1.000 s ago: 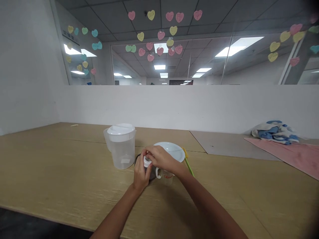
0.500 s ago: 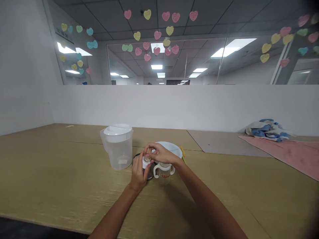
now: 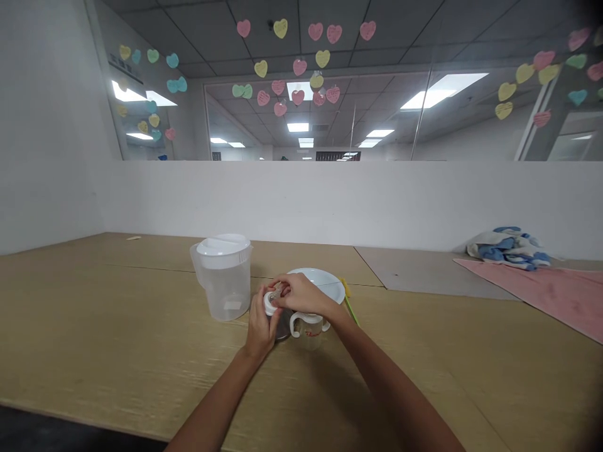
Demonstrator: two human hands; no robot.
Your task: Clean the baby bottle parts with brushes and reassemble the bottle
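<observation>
My left hand [image 3: 259, 326] is closed around a white bottle collar [image 3: 268, 306], its thumb on the near side. The collar tilts, and part of its opening shows. My right hand [image 3: 304, 294] pinches a small clear piece [image 3: 277, 292] at the collar, which looks like a bottle teat; fingers cover much of it. Just below my right wrist a clear baby bottle [image 3: 311, 336] with white handles and red print stands upright on the table. Beneath my hands lies a dark round dish [image 3: 284, 328], mostly covered.
To the left stands a translucent lidded pitcher [image 3: 227, 282]. Behind my right hand are a white plate [image 3: 325, 280] and a yellow-green brush [image 3: 350, 307]. A pink cloth [image 3: 546, 289] and a crumpled blue-and-white towel [image 3: 509, 247] lie far right. A wall [image 3: 330, 201] closes the back.
The collar has shifted slightly left and tipped, so its opening shows more. My right fingers have moved over the clear piece. The bottle and pitcher stay in place.
</observation>
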